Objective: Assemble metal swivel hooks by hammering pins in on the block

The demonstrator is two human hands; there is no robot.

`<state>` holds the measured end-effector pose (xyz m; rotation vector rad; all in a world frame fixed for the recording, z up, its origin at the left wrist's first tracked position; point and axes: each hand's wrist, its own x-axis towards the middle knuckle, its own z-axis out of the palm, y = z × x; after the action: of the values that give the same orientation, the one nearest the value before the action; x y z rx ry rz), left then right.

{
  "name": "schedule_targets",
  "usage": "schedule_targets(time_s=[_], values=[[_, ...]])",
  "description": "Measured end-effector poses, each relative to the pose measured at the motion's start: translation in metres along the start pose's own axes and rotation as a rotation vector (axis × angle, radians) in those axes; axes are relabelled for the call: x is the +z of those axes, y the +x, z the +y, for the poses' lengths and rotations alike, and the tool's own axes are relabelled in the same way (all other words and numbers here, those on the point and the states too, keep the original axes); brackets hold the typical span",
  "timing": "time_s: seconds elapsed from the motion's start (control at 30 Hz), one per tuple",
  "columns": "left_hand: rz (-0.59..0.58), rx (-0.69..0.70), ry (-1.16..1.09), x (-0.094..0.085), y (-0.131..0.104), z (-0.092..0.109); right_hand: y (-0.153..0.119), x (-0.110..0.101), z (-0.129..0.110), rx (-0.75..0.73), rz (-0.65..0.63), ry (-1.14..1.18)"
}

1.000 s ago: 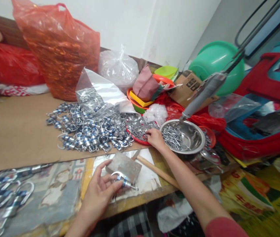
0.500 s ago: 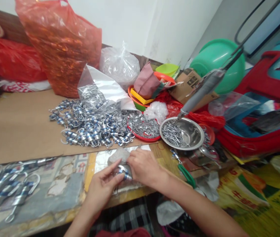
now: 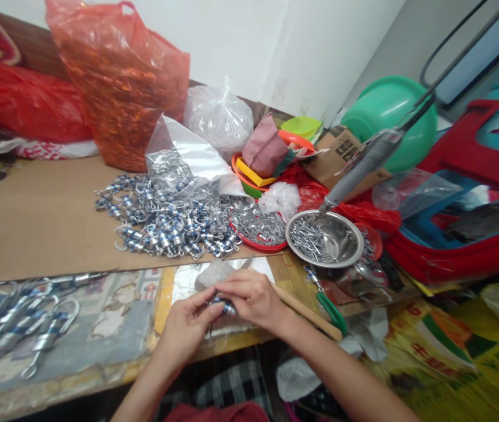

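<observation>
Between my two hands is a small silver-and-blue hook bolt (image 3: 224,304), partly covered by fingers. My left hand (image 3: 190,310) pinches it from the left with thumb and fingertips. The fingers of my right hand (image 3: 249,296) close on its upper right side. Just beyond the fingers, a grey block (image 3: 213,274) rests on a whitish sheet (image 3: 182,287). A wooden handle (image 3: 313,315) lies on the bench under my right wrist; a grey pointed end shows past the hand, though the join is hidden.
Many similar hook bolts (image 3: 174,225) are heaped on cardboard (image 3: 47,223); larger ones (image 3: 21,322) lie front left. Behind are a red plate (image 3: 256,243) of metal bits and a steel bowl (image 3: 346,240) of pins. A grey tool (image 3: 364,164) hangs over the bowl.
My right hand has shifted down and left, with its fingers now over the hook bolt. More of the wooden handle shows beside the right forearm. The view has shifted slightly.
</observation>
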<state>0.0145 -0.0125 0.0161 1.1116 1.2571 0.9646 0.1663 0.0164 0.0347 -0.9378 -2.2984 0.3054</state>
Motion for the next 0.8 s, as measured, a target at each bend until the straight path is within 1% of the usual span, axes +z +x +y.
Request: schedule_targets(time_s=[0.07, 0.1, 0.17, 0.2, 0.23, 0.3, 0.37, 0.4, 0.5, 0.57, 0.7, 0.77, 0.8], values=[[-0.018, 0.025, 0.001, 0.0, 0.0, 0.001, 0.003, 0.002, -0.004, -0.002, 0.019, 0.056], [-0.014, 0.026, -0.019, 0.001, -0.001, 0.001, 0.005, 0.001, -0.006, 0.021, 0.031, 0.087], [0.002, -0.016, -0.124, 0.003, -0.002, 0.003, 0.008, -0.005, -0.006, 0.115, 0.043, 0.133], [0.005, -0.05, -0.199, 0.004, -0.003, 0.005, 0.01, -0.009, -0.005, 0.174, 0.024, 0.146], [0.006, -0.084, -0.274, 0.005, -0.004, 0.006, 0.011, -0.013, -0.003, 0.233, -0.023, 0.157], [0.005, -0.125, -0.374, 0.007, -0.006, 0.009, 0.012, -0.021, 0.002, 0.316, -0.183, 0.196], [0.016, -0.12, -0.407, 0.007, -0.007, 0.011, 0.013, -0.024, 0.006, 0.326, -0.31, 0.237], [0.021, -0.115, -0.414, 0.008, -0.007, 0.012, 0.012, -0.023, 0.007, 0.313, -0.33, 0.234], [0.028, -0.113, -0.429, 0.008, -0.007, 0.012, 0.012, -0.015, 0.008, 0.255, -0.281, 0.16], [0.033, -0.112, -0.432, 0.008, -0.007, 0.012, 0.012, -0.007, 0.007, 0.251, -0.247, 0.128], [0.034, -0.103, -0.425, 0.008, -0.006, 0.01, 0.012, 0.002, 0.004, 0.323, -0.167, 0.153], [0.037, -0.103, -0.423, 0.008, -0.006, 0.01, 0.011, -0.001, 0.004, 0.365, -0.109, 0.233], [0.042, -0.106, -0.423, 0.008, -0.006, 0.01, 0.008, -0.005, 0.005, 0.386, -0.057, 0.272]])
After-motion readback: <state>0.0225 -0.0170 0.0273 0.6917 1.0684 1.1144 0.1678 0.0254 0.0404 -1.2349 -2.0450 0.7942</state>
